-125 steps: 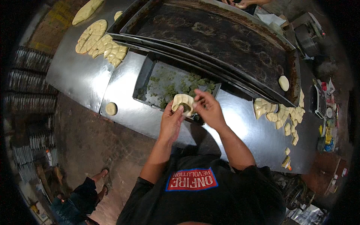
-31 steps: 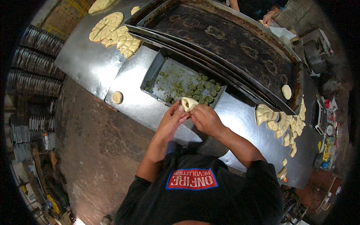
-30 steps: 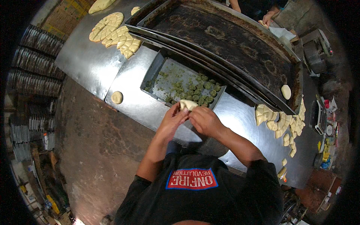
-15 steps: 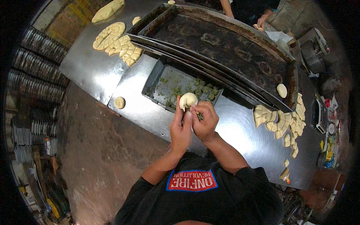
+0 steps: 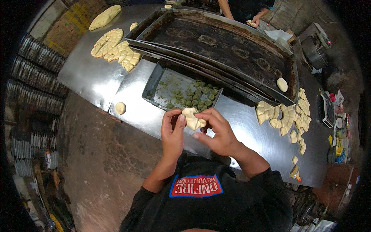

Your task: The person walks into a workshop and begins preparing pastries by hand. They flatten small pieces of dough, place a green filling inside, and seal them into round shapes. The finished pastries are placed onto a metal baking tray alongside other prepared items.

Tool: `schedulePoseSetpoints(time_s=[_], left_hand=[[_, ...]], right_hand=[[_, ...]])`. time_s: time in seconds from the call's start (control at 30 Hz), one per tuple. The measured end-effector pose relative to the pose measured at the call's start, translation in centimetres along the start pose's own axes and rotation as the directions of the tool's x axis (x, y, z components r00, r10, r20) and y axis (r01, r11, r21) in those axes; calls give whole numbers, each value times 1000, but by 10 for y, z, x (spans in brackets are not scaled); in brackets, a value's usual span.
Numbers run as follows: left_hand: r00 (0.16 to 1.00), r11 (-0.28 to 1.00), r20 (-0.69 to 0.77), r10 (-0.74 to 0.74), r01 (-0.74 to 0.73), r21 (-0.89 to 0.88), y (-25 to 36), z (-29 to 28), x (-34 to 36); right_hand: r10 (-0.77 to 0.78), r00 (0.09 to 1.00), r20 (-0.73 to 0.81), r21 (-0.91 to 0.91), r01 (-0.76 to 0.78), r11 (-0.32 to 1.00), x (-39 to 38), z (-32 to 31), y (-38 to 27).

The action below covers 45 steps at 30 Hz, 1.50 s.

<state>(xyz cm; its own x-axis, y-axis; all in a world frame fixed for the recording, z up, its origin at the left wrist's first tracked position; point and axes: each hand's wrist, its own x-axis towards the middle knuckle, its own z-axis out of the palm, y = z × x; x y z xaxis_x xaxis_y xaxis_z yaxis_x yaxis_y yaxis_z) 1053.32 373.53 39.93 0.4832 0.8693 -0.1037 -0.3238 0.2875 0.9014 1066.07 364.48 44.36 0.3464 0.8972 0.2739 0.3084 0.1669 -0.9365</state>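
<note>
A pale piece of dough with an uneven, puckered shape is held up between both hands, above the table's near edge. My left hand pinches its left side, the thumb lying along the dough. At the dough's right edge are the bent fingers of my right hand; that thumb is stretched out below, apart from the dough. Whether anything is inside the dough cannot be seen. Just beyond my hands stands a shallow grey metal tray, holding several green balls of filling and loose green crumbs.
Large dark baking trays are stacked behind, a dough round on top. Cut dough pieces lie right, more far left. One dough round sits left, a brush near right. Another person's hand shows at the back.
The dough has turned from a smooth, curled shape to a puckered one and sits slightly lower. My right hand has opened up, its thumb moving away from the fingers.
</note>
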Motion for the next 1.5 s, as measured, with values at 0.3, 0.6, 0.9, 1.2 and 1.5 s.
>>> schedulePoseSetpoints(time_s=[0.3,0.6,0.9,1.2,1.5], left_hand=[[965,993,239,-104,87,83,7,8,-14],[973,970,-11,-230,229,-81,1,21,9],[741,663,345,-576,671,-332,-43,29,8],[420,350,263,-869,896,-274,-139,43,3],[867,773,142,-478,339,537,-234,-25,-9]], right_hand=[[101,989,-106,462,-41,886,-16,-5,-4],[-341,934,-108,-418,269,868,-32,18,-2],[81,977,196,-273,-25,962,-14,-40,-1],[-85,994,66,-704,107,702,-68,-33,47],[403,903,-148,-734,-374,567,-152,-66,194]])
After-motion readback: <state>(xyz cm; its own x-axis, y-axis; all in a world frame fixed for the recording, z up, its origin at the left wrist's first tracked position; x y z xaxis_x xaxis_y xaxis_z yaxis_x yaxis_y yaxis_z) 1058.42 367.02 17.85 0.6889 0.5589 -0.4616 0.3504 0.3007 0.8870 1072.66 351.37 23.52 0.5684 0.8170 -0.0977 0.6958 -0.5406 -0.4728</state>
